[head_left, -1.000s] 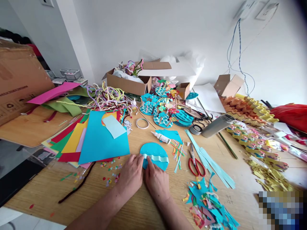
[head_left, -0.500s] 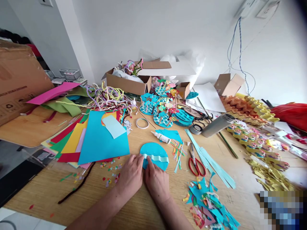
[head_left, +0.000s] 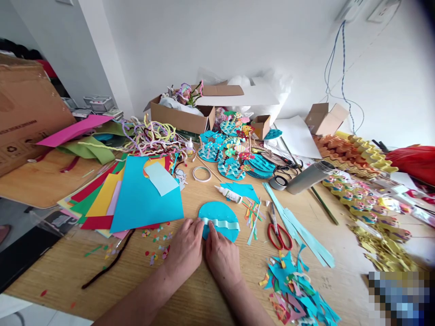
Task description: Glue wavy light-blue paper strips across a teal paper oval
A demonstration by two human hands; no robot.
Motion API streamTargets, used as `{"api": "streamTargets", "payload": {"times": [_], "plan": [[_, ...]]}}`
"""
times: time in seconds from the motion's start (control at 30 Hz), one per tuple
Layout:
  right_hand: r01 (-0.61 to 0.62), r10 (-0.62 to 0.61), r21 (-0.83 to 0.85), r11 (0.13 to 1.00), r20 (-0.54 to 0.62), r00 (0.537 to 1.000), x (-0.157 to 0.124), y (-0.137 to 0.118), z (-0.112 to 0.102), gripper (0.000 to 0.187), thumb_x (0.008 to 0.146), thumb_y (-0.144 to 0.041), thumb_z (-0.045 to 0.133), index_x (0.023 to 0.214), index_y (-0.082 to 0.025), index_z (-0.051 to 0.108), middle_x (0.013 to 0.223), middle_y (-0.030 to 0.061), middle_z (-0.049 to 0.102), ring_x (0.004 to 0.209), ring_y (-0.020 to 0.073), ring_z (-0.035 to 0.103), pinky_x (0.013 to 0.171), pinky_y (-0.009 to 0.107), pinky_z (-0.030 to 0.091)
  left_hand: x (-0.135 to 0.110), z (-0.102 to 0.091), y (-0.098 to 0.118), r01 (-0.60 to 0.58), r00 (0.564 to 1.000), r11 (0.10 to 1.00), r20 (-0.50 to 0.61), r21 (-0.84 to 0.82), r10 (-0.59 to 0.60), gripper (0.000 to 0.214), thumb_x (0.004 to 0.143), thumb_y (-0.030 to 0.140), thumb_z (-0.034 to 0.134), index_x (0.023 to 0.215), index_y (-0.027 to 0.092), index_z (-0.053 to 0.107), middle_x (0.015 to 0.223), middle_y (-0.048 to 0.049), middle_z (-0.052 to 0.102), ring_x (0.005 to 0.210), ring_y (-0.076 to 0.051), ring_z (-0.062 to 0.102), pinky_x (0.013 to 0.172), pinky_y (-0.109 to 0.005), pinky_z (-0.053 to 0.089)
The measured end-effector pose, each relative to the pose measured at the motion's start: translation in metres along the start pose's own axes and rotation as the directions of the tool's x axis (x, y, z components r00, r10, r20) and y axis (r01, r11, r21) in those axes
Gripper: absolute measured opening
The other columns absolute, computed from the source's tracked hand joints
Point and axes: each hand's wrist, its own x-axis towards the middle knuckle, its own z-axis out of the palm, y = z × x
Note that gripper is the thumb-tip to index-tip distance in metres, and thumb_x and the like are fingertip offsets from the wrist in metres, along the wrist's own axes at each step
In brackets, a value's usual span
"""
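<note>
While L hand [head_left: 186, 244] touches lt. blue strip [head_left: 224, 224], R hand [head_left: 223, 255] presses it.

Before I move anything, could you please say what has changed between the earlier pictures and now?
Nothing on the table has visibly moved, been taken hold of or let go; only the view shifted slightly. The left hand and right hand keep their fingers at the pale blue strip on the blue paper oval; the glue bottle and scissors lie as before.

Cardboard box [head_left: 37, 102]: recycling sign [head_left: 20, 149]; printed line [head_left: 18, 127] too blurred.
</note>
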Motion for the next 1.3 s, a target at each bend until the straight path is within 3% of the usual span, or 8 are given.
{"api": "streamTargets", "payload": {"times": [0.67,0.9,1.1,1.3], "plan": [[0.012,-0.005,-0.035,0.999,0.193,0.981,0.009,-0.010,-0.024,0.046,0.091,-0.013,0.042,0.137,-0.007,0.042,0.090,0.0149,0.072,0.075,0.0233,0.071,0.059,0.029,0.052,0.000,0.000,0.005,0.005,1.000,1.000,0.016,0.022,-0.005,0.048,0.082,0.007,0.042,0.129,0.016,0.049,0.128,-0.0113,0.056,0.117,-0.026,0.047,0.100,-0.042,0.041],[0.017,-0.007,-0.055,0.998,0.175,0.985,0.014,-0.010,-0.022,0.040,0.092,-0.015,0.042,0.130,-0.008,0.049,0.082,0.0156,0.072,0.069,0.0247,0.071,0.056,0.029,0.050,0.000,0.000,0.005,0.005,1.000,1.000,-0.003,0.012,-0.004,0.044,0.086,0.009,0.040,0.128,0.016,0.050,0.124,-0.0115,0.058,0.113,-0.025,0.049,0.097,-0.041,0.043],[-0.015,0.014,0.011,1.000,0.106,0.994,0.012,-0.005,-0.024,0.036,0.092,-0.018,0.040,0.124,-0.018,0.057,0.081,0.0114,0.074,0.069,0.0242,0.071,0.057,0.027,0.049,-0.001,0.000,0.003,-0.009,1.000,0.999,0.018,0.043,0.008,0.048,0.085,0.009,0.041,0.131,0.016,0.050,0.129,-0.0127,0.055,0.115,-0.027,0.048,0.097,-0.044,0.043],[-0.064,0.056,0.068,0.996,0.108,0.993,0.011,-0.003,-0.027,0.038,0.090,-0.019,0.041,0.124,-0.022,0.059,0.082,0.0098,0.074,0.071,0.0228,0.071,0.059,0.026,0.046,-0.002,0.002,0.002,-0.014,0.999,0.998,0.039,0.069,0.011,0.049,0.084,0.009,0.042,0.132,0.018,0.050,0.130,-0.0125,0.054,0.116,-0.027,0.047,0.097,-0.044,0.043]]}}
